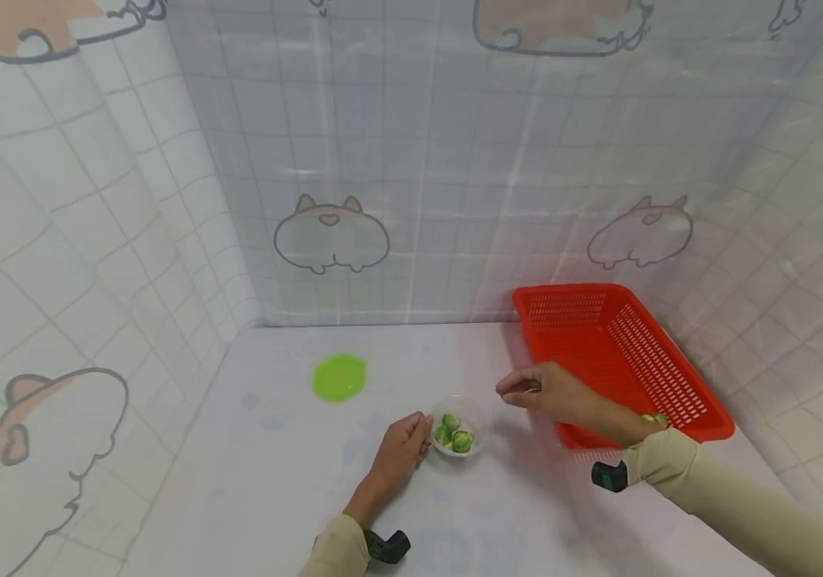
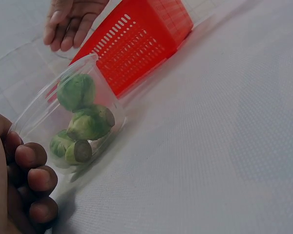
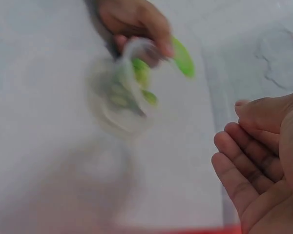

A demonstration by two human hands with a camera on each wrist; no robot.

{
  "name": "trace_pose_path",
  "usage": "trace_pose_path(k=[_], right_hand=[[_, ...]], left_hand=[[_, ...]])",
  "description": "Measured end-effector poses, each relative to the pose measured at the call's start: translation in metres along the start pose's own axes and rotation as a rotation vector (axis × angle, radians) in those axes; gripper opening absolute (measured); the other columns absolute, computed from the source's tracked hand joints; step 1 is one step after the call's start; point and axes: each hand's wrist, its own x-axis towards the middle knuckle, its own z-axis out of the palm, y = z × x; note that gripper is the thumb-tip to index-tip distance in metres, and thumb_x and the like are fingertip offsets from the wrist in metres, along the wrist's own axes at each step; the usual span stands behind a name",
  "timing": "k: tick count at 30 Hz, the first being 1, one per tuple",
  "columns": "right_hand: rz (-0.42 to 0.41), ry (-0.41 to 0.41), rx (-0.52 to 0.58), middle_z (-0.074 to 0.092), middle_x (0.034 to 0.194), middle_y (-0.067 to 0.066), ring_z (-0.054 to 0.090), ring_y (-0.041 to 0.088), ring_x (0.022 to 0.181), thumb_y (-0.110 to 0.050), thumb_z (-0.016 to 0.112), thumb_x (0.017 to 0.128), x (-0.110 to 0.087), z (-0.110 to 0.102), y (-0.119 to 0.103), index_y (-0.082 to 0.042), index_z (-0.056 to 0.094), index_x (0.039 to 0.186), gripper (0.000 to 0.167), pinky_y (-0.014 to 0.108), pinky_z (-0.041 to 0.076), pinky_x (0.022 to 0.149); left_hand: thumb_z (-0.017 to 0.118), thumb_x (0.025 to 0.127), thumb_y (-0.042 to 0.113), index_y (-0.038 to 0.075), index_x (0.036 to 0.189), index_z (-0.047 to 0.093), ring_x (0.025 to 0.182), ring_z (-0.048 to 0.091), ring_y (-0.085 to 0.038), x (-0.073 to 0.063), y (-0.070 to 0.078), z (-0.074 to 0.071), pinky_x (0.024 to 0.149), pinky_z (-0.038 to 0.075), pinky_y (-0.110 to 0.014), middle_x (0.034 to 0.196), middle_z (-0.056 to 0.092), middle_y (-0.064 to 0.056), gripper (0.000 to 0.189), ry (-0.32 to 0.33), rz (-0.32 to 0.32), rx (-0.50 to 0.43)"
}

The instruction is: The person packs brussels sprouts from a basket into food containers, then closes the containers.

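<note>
A clear plastic cup (image 1: 478, 413) stands on the white table with three Brussels sprouts (image 1: 462, 441) inside. My left hand (image 1: 398, 457) holds it at its left side, fingers curled and thumb at the rim, as the right wrist view also shows. In the left wrist view the sprouts (image 2: 91, 122) show through the clear wall, cut stems towards the camera. My right hand (image 1: 555, 390) hovers between the cup and the red basket (image 1: 678, 377). Its fingers (image 3: 234, 170) are loosely bent with nothing in them.
Part of a sprout (image 1: 656, 419) shows in the basket beyond my right wrist. A flat bright green piece (image 1: 339, 378) lies on the table (image 1: 274, 481) at the back left. Tile-patterned curtains (image 1: 418, 160) with cartoon animals enclose the table at the back and sides.
</note>
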Motion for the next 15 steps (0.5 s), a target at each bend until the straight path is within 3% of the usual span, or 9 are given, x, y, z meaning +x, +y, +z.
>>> trace_pose_path(k=[8, 15], right_hand=[[0.113, 0.095, -0.064, 0.072, 0.117, 0.002, 0.065, 0.022, 0.109, -0.025, 0.072, 0.096, -0.015, -0.044, 0.014, -0.026, 0.074, 0.117, 0.022, 0.043, 0.054, 0.093], [0.117, 0.109, -0.097, 0.07, 0.12, 0.002, 0.063, 0.026, 0.113, -0.034, 0.071, 0.095, -0.032, -0.066, 0.029, -0.014, 0.069, 0.126, 0.036, 0.05, 0.051, 0.096]], left_hand=[[0.046, 0.107, 0.045, 0.01, 0.083, 0.054, 0.059, 0.048, -0.012, 0.0, 0.001, -0.001, 0.052, 0.04, -0.023, 0.07, 0.051, 0.002, 0.043, -0.001, -0.008, -0.005], [0.046, 0.106, 0.048, 0.011, 0.083, 0.055, 0.059, 0.048, -0.012, 0.0, 0.001, 0.0, 0.052, 0.04, -0.024, 0.07, 0.051, 0.001, 0.044, -0.001, -0.014, 0.004]])
